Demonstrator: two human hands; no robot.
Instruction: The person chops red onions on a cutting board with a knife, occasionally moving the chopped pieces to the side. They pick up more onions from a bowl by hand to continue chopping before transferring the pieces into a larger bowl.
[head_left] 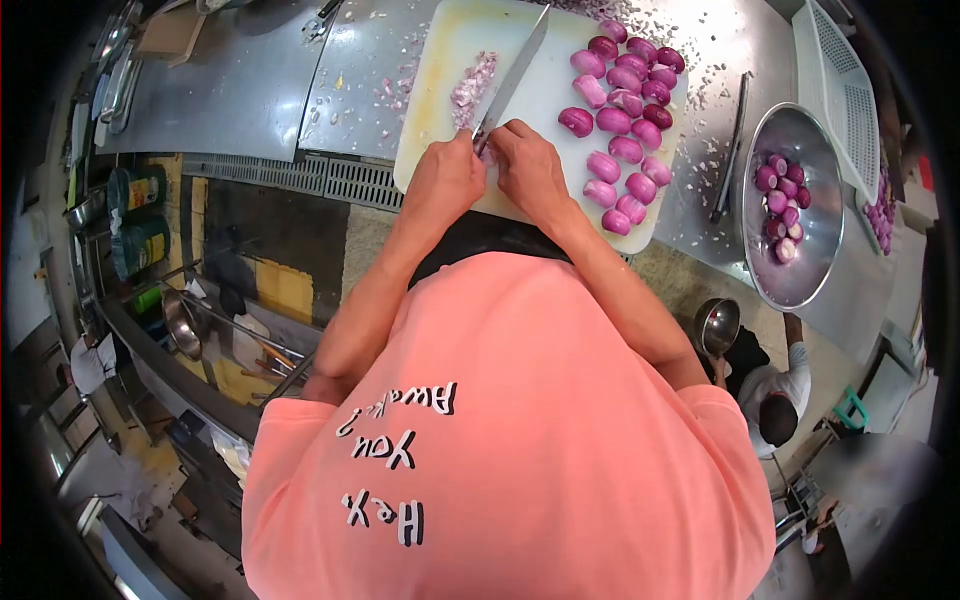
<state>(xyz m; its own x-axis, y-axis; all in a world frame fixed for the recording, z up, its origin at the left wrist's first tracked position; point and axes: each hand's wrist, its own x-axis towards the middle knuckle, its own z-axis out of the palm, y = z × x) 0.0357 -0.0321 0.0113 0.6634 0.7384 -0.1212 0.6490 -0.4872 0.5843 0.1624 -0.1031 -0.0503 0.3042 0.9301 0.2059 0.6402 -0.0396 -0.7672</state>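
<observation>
A long kitchen knife [515, 75] slants over the white cutting board [440, 40], its tip pointing away from me. My left hand [445, 178] is closed around its handle, which the fingers hide. Beside the blade, the curled fingers of my right hand [530, 170] press on a piece of red onion [488, 156], mostly covered by them. Chopped onion [473, 88] lies in a small heap left of the blade. Many peeled, halved red onions [612, 120] cover the board's right side.
A steel bowl [790, 255] with several peeled onions stands at right, near a dark rod-like tool [733, 145] and a white perforated basket [838, 90]. Onion scraps litter the steel counter [230, 95]. A person [780, 390] at lower right is near a small metal bowl [717, 325].
</observation>
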